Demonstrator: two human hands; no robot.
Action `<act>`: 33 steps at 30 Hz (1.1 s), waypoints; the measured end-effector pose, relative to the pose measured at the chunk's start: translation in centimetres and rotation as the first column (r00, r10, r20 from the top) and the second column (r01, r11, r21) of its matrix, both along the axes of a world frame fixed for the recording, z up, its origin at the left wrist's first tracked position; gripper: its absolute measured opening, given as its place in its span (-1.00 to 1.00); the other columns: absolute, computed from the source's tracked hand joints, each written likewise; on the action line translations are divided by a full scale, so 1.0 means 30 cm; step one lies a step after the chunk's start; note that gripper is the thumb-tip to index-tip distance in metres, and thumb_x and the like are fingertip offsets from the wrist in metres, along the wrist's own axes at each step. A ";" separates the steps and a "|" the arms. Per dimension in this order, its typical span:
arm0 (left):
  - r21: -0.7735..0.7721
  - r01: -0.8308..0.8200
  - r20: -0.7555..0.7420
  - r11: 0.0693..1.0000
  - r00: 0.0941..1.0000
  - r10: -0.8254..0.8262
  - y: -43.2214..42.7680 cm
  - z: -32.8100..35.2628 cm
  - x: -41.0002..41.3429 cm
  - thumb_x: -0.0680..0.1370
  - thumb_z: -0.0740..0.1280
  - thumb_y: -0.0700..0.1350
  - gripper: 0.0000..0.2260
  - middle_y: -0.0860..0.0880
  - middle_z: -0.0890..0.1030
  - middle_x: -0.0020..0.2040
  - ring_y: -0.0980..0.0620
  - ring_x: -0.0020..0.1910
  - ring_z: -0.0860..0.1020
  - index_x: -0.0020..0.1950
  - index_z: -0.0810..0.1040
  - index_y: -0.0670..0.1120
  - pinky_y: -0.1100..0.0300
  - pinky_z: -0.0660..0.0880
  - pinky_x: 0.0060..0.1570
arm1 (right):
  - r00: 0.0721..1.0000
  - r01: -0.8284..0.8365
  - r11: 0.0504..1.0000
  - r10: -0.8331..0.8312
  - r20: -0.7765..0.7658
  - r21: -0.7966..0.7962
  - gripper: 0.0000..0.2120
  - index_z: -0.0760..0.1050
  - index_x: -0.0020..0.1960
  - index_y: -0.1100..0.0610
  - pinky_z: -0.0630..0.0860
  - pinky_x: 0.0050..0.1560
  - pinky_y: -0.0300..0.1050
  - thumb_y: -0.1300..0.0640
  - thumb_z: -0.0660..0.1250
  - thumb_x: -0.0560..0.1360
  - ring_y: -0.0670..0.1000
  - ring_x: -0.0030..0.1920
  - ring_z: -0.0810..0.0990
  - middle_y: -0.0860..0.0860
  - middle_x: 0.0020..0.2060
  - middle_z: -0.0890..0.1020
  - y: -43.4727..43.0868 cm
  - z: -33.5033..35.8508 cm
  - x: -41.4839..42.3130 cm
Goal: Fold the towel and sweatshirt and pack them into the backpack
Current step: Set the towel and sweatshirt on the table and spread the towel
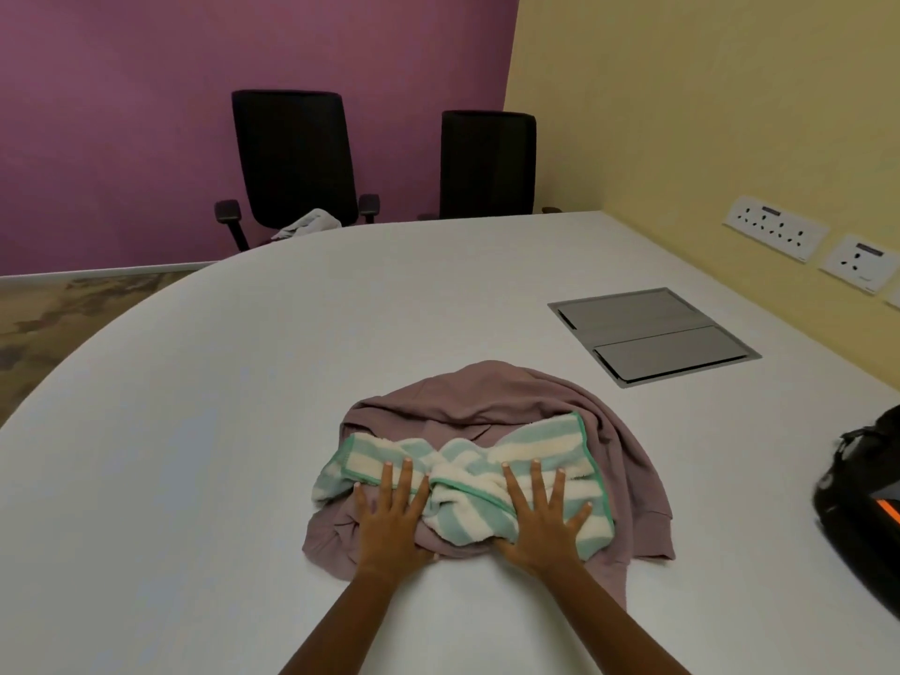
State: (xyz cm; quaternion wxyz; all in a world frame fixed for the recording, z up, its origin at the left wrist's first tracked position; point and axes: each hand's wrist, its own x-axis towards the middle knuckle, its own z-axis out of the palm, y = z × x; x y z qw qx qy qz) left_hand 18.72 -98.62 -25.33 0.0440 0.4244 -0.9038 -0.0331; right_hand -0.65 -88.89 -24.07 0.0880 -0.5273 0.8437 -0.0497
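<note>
A crumpled mauve sweatshirt [511, 397] lies in a heap on the white table [219, 406]. On top of it sits a bunched towel [467, 465] with mint-green and cream stripes. My left hand [389, 516] rests flat, fingers spread, on the towel's left part and the sweatshirt beneath. My right hand [545, 513] lies flat with fingers spread on the towel's right part. A black backpack [862, 518] with an orange mark stands at the right edge of the view, only partly visible.
A grey cable hatch [652, 333] is set into the table behind the clothes. Two black office chairs [292, 158] stand at the far side, one with a pale cloth [307, 224] on its seat. Wall sockets [774, 229] line the yellow wall on the right.
</note>
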 end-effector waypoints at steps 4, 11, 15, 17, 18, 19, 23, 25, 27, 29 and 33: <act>0.064 -0.044 0.021 0.997 0.999 0.042 -0.072 -0.023 -0.076 -0.19 0.51 0.38 0.24 -0.14 0.31 0.35 -0.24 0.38 0.22 0.41 0.22 -0.02 -0.29 0.17 0.14 | 0.998 -0.054 0.998 0.054 0.012 0.027 0.08 -0.21 0.51 -0.12 0.28 -0.11 0.62 -0.46 0.07 0.10 0.28 0.36 0.20 0.03 0.52 -0.20 -0.077 -0.008 -0.057; 0.002 -0.061 -0.017 0.998 0.998 0.061 -0.259 -0.051 -0.192 -0.13 0.50 0.37 0.19 -0.13 0.33 0.32 -0.17 0.28 0.32 0.41 0.17 -0.01 -0.28 -0.19 0.38 | 0.999 -0.042 0.999 0.042 0.019 0.015 0.06 -0.22 0.50 -0.13 0.29 -0.13 0.61 -0.45 0.07 0.11 0.25 0.28 0.29 0.09 0.39 0.25 -0.297 -0.019 -0.198; -0.045 -0.060 -0.060 0.997 0.997 0.057 -0.376 -0.062 -0.254 -0.10 0.49 0.37 0.30 -0.13 0.33 0.33 -0.18 0.36 0.23 0.51 -0.06 0.05 -0.29 -0.07 0.31 | 0.999 -0.052 0.999 0.052 0.013 -0.016 0.15 -0.22 0.51 -0.13 0.30 -0.14 0.60 -0.44 0.18 0.05 0.25 0.27 0.29 0.09 0.32 0.34 -0.430 -0.024 -0.269; -0.079 -0.062 -0.061 0.995 0.996 0.058 -0.430 -0.068 -0.285 -0.10 0.49 0.37 0.26 -0.13 0.32 0.33 -0.14 0.40 0.11 0.49 0.03 0.03 -0.31 -0.04 0.29 | 0.997 -0.073 0.997 0.073 0.003 -0.025 0.05 -0.22 0.51 -0.13 0.31 -0.15 0.60 -0.45 0.08 0.13 0.26 0.27 0.29 0.09 0.34 0.32 -0.485 -0.042 -0.307; -0.095 -0.067 -0.053 0.993 0.997 0.062 -0.453 -0.069 -0.299 -0.10 0.49 0.37 0.21 -0.13 0.33 0.33 -0.14 0.40 0.11 0.45 0.13 0.01 -0.32 0.05 0.25 | 0.996 -0.084 0.996 0.084 -0.002 -0.019 -0.01 -0.22 0.51 -0.13 0.31 -0.15 0.60 -0.47 0.01 0.19 0.27 0.27 0.29 0.09 0.37 0.29 -0.507 -0.044 -0.322; -0.103 -0.075 -0.043 0.992 0.997 0.071 -0.473 -0.068 -0.312 -0.11 0.49 0.37 0.15 -0.14 0.33 0.32 -0.17 0.38 0.17 0.40 0.23 -0.01 -0.34 0.15 0.19 | 0.995 -0.103 0.995 0.102 -0.020 -0.002 -0.07 -0.23 0.50 -0.14 0.30 -0.15 0.60 -0.51 -0.09 0.26 0.30 0.29 0.30 0.09 0.40 0.26 -0.523 -0.037 -0.337; -0.139 -0.101 -0.001 0.985 0.995 0.102 -0.532 -0.068 -0.346 -0.13 0.48 0.40 0.07 -0.15 0.34 0.31 -0.20 0.27 0.32 0.30 0.31 -0.01 -0.40 0.34 0.08 | 0.983 -0.184 0.982 0.183 0.022 0.045 0.05 -0.51 0.34 -0.25 -0.10 0.28 0.54 -0.66 -0.47 -0.07 0.23 0.50 -0.22 -0.01 0.51 -0.28 -0.575 -0.007 -0.413; -0.173 -0.094 -0.006 0.980 0.996 0.094 -0.543 -0.082 -0.349 -0.13 0.49 0.39 0.08 -0.14 0.33 0.32 -0.21 0.33 0.28 0.30 0.31 -0.02 -0.35 0.23 0.14 | 0.965 -0.204 0.978 0.195 0.176 0.039 0.14 -0.35 0.40 -0.27 -0.27 0.34 0.42 -0.69 -0.41 -0.12 0.13 0.49 -0.35 -0.09 0.50 -0.28 -0.566 0.036 -0.424; -0.200 -0.090 -0.031 0.976 0.996 0.086 -0.542 -0.092 -0.346 -0.10 0.49 0.39 0.08 -0.15 0.32 0.34 -0.22 0.48 0.07 0.32 0.30 -0.03 -0.36 0.22 0.16 | 0.934 -0.201 0.977 0.211 0.287 -0.066 0.02 -0.14 0.39 -0.35 -0.31 0.37 0.33 -0.69 -0.34 -0.03 0.07 0.51 -0.28 -0.10 0.52 -0.14 -0.537 0.065 -0.418; -0.206 -0.083 -0.059 0.975 0.996 0.072 -0.532 -0.090 -0.339 -0.08 0.50 0.36 0.08 -0.16 0.31 0.35 -0.16 0.53 -0.20 0.34 0.29 -0.05 -0.33 0.14 0.21 | 0.918 -0.157 0.964 0.222 0.328 -0.213 -0.11 0.09 0.39 -0.29 -0.28 0.42 0.25 -0.63 -0.21 0.14 0.02 0.52 -0.14 -0.07 0.51 0.04 -0.502 0.072 -0.401; -0.149 -0.034 -0.103 0.988 0.994 0.019 -0.508 -0.076 -0.313 -0.08 0.50 0.37 0.33 -0.14 0.24 0.43 -0.11 0.52 -0.25 0.54 -0.05 -0.03 -0.22 -0.21 0.41 | 0.967 -0.087 0.931 0.164 0.195 -0.354 -0.48 0.50 0.16 0.06 0.30 0.33 0.28 -0.18 0.02 0.40 0.10 0.33 0.42 0.07 0.28 0.47 -0.470 0.062 -0.357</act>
